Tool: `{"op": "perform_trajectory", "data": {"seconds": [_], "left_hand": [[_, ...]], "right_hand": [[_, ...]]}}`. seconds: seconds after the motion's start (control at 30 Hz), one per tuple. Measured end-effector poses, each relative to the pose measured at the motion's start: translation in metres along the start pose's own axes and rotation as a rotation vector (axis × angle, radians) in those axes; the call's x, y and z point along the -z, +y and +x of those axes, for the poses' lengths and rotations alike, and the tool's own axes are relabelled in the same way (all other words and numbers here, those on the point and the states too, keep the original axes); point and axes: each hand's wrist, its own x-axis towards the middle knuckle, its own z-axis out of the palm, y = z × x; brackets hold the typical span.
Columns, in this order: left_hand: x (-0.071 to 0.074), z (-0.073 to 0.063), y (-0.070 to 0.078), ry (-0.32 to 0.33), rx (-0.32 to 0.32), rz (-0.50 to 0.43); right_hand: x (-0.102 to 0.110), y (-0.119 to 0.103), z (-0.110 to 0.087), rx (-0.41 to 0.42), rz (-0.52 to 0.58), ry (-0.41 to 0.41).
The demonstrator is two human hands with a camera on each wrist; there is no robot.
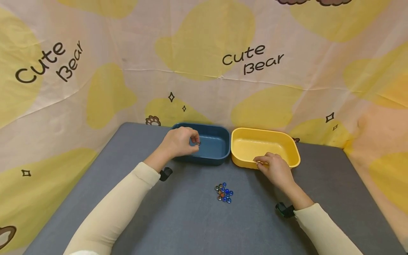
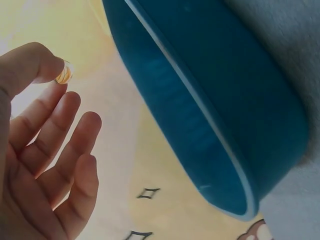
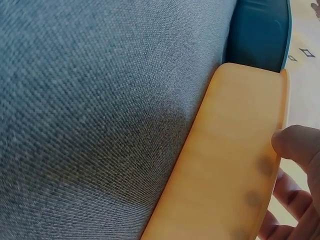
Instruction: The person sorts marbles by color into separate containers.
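Observation:
In the head view my left hand is above the blue basin. Its thumb and index finger pinch a clear glass marble with an amber swirl; the other fingers are loosely bent. My right hand is at the near rim of the yellow basin, thumb and index tips close together. From the right wrist, the thumb overlaps the rim, and other fingers show past the wall. Whether anything lies between those fingertips is hidden. Several loose marbles, blue and amber-brown, lie on the table in front of the basins.
The two basins stand side by side at the back of the grey cloth-covered table. Behind and beside the table hangs a pale curtain with yellow patches and lettering. Dark straps sit at the wrists.

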Motion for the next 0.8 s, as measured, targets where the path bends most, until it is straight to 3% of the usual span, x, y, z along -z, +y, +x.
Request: {"op": "perform_trajectory", "data": {"seconds": [0.37, 0.8], "left_hand": [[-0.012, 0.020, -0.021, -0.094, 0.095, -0.035], [-0.039, 0.036, -0.043, -0.186, 0.155, 0.030]], "right_hand": [[0.000, 0.002, -0.002, -0.011, -0.006, 0.005], [-0.003, 0.001, -0.002, 0.003, -0.003, 0.025]]}}
